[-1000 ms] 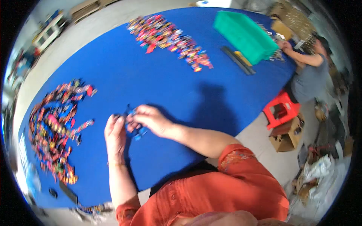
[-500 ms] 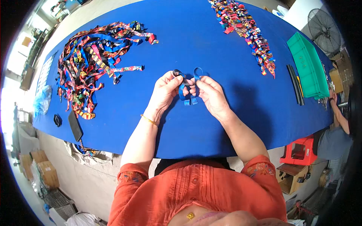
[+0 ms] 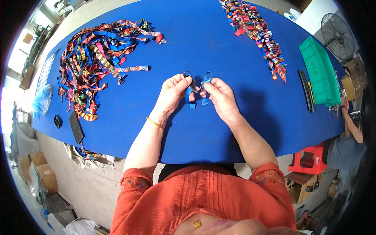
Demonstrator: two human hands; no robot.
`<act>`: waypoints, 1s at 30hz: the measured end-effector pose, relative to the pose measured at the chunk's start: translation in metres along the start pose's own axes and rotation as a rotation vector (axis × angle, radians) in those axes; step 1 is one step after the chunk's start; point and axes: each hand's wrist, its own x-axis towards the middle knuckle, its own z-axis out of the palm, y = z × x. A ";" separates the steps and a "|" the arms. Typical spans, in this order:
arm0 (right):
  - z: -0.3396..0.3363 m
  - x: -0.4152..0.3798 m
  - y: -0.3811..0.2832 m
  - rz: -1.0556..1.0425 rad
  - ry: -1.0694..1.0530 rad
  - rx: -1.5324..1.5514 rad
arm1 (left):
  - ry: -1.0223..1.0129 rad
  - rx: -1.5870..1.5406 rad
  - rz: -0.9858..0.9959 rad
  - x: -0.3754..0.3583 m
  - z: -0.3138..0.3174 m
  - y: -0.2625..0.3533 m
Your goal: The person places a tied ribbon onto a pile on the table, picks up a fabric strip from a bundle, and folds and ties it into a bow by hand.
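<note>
Blue ribbon loops (image 3: 208, 75) | left fingers (image 3: 183, 83), right fingers (image 3: 212, 89) pinching | any lettering illegible

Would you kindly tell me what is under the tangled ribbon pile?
The blue tabletop shows around the ribbon pile; whatever lies beneath its dense middle is covered from view.

The top edge crops the table (image 3: 188, 133), and fingers (image 3: 215, 88) hide parts of the blue ribbon (image 3: 192, 106).
</note>
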 end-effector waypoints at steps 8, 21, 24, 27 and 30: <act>0.002 -0.004 -0.001 -0.046 -0.033 -0.114 | -0.011 0.078 0.025 -0.002 -0.002 0.003; 0.006 -0.005 0.000 -0.044 -0.012 -0.290 | -0.063 0.291 0.218 -0.005 0.007 0.003; 0.009 -0.007 -0.003 -0.056 -0.019 -0.283 | -0.052 0.336 0.177 -0.007 0.004 0.002; 0.006 -0.005 0.000 -0.083 -0.016 -0.259 | -0.018 0.321 0.134 -0.005 0.000 -0.001; 0.003 -0.004 -0.001 -0.054 -0.001 -0.313 | 0.012 0.279 0.108 -0.003 -0.006 -0.003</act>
